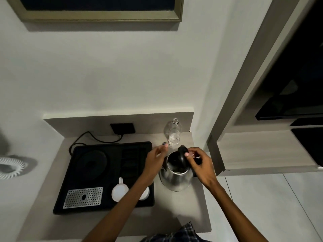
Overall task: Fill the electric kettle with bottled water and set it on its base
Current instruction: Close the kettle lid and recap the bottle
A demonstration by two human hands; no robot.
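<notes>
- Nearest the camera, a patch of checked cloth (176,235) shows at the bottom edge, with both forearms reaching out over the counter (174,212).
- The kettle (175,177) stands on the counter just right of the black tray (104,177), not on its base (93,161), which sits in the tray's far-left corner.
- The lid (182,158) stands tipped up, so the mouth is open.
- The bottle (173,134) stands uncapped just behind the kettle, with only a little water visible low in it. A small dark thing, maybe the cap (164,143), lies to its left.
- Handling, as I judge it: the steel body looks smooth and stiff, likely slippery when wet, and heavier once filled. The handle on its right side, mostly hidden by the hand, is the safe place to lift. The thin clear bottle will be light and may give under a squeeze, so hold it at mid-body.
- The right hand (199,163) has thumb and fingers curled on the raised lid's edge, lightly pinching it.
- The left hand (155,158) hovers loosely spread between tray and kettle, fingertips near the cap, holding nothing that I can see.
- A white cup (119,191) rests in the tray under the left forearm.
</notes>
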